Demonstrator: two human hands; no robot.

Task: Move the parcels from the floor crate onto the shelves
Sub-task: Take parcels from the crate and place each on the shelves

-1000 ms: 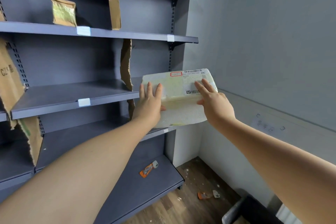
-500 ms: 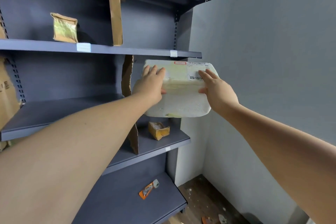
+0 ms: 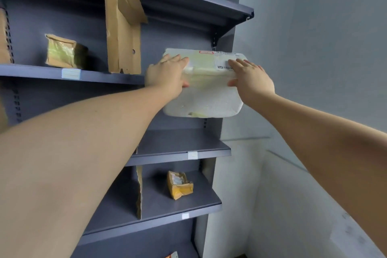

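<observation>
Two hands hold one white foam parcel [image 3: 203, 88] up in front of the dark grey shelving unit [image 3: 209, 0]. The left hand [image 3: 167, 75] grips the parcel's left end and the right hand [image 3: 251, 79] its right end. Each has its fingers laid over the top face and its thumb pressed on the near side, so the hands are set apart with the box clamped between fingers and thumb. The parcel bears one printed shipping label [image 3: 225, 63] on top, partly under the right hand's fingers. It sits at the height of the second shelf board [image 3: 100, 76], covering that board's right end. Whether its far edge rests on the board cannot be told.

Four shelf boards show plainly. Two other parcels already lie on them. A brown taped parcel [image 3: 65, 51] stands on the second board, well left of the hands. A small yellow parcel [image 3: 180, 184] lies on the fourth board [image 3: 167, 210], below the foam parcel. The third board [image 3: 182, 153] lies between them.

Two cardboard dividers stand upright. A tall one [image 3: 123, 31] is on the second board, just left of the left hand, and a thin one [image 3: 138, 192] is on the fourth board, left of the yellow parcel. Three white tags [image 3: 71, 73] mark the front edges of the second, third and fourth boards. A grey wall [image 3: 314, 27] adjoins the unit on the right.
</observation>
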